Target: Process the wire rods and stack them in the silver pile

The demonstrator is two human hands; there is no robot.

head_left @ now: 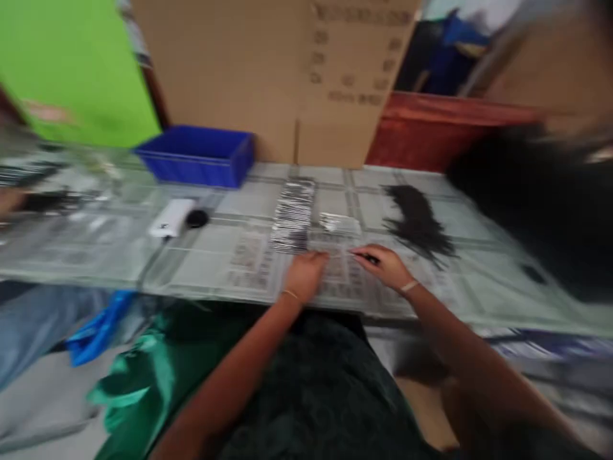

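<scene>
My right hand (390,268), pinching a small black object (371,259); my left hand (305,275), grip too blurred to tell; twelve o'clock, shiny silver slender strips (293,217), apparently rowed for tidiness.

A small dark piece (371,259), blurred, sits pinched in the fingers of the right hand (390,267), above the near edge of the table (330,185). Thin silvery strips (294,217) lie flat and side by side in a neat column running toward the table's far edge, its near end just beside the left hand (307,275). Toward the right edge, dark slender strips (419,220) lie in a loose heap.
</scene>
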